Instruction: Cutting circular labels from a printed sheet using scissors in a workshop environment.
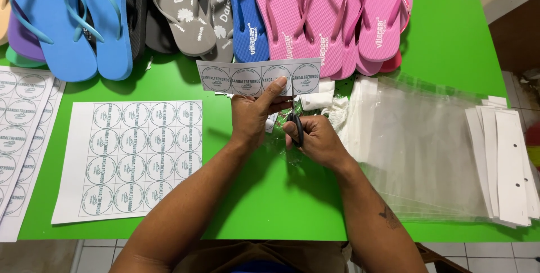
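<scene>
At the right of the frame a stack of clear plastic bags (419, 149) lies flat on the green tabletop (450, 37), and as far as can be seen they hold nothing. White card strips (509, 166) with small punched holes lie fanned at their right edge.

Just above the middle of the frame, the left hand (253, 118) pinches a strip of round printed labels (247, 77) by its lower edge, thumb in front and fingers curled behind, holding it up over the tabletop. The right hand (318, 138) sits just beside it, closed around the dark handles of a pair of scissors (295, 124), whose blades rise to the strip's lower edge near its right end (whether they are cutting into the paper cannot be told).

At lower left, a full sheet of the same round labels (126, 158) lies flat, with more sheets (19, 132) at the left edge. Along the top, flip-flops stand in a row: blue ones (73, 20) at upper left, grey ones (185, 14) in the middle, pink ones (332, 17) at upper right.
</scene>
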